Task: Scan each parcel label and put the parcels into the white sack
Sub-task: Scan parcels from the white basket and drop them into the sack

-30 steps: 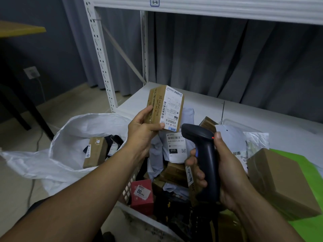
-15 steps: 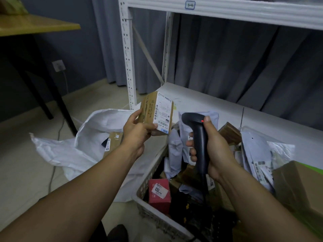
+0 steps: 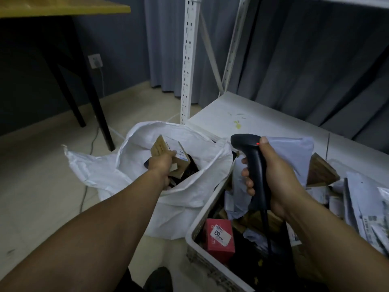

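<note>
My left hand [image 3: 161, 164] grips a small brown cardboard parcel [image 3: 163, 147] with a white label, held over the open mouth of the white sack [image 3: 134, 171] on the floor. Dark parcels lie inside the sack beneath it. My right hand [image 3: 273, 175] holds a black handheld scanner [image 3: 250, 152] upright, thumb near its red light, above a white basket [image 3: 202, 226] full of parcels. A red box [image 3: 220, 239] with a white sticker, grey mailers and brown boxes fill the basket.
A white metal shelf [image 3: 242, 114] stands behind the basket, its upright post [image 3: 189, 60] by the sack. A black-legged table [image 3: 63, 9] stands at the far left. A cable runs from a wall socket [image 3: 95, 61] across the floor. Grey curtains hang behind.
My left hand has carried the brown parcel left and down, from in front of the scanner to over the sack's mouth. The view has turned left and down. My right hand keeps holding the scanner.
</note>
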